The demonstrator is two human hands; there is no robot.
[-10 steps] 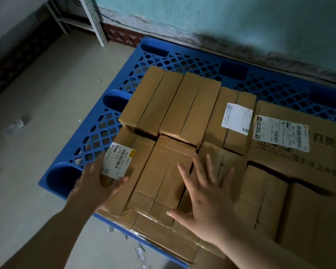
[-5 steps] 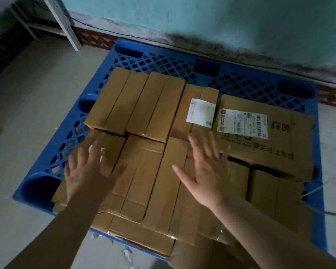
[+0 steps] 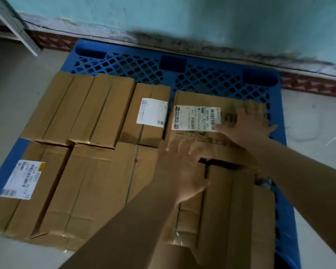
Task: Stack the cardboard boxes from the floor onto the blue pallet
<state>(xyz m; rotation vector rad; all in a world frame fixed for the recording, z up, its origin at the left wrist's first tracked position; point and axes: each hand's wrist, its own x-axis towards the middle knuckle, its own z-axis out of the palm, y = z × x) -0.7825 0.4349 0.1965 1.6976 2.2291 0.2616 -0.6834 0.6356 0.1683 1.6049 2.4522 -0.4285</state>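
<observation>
Lying flat and side by side, brown boxes [image 3: 97,183] cover most of the blue pallet [image 3: 211,78], which sits on the floor [image 3: 314,117] by a green wall [image 3: 182,16]. Both hands are spread wide with straight fingers and hold nothing. The left hand [image 3: 179,169] hangs over the boxes in the middle; whether it touches them is hard to tell. The right hand [image 3: 250,127] lies on the big box [image 3: 198,98] at the back right, next to its white label [image 3: 196,118].
</observation>
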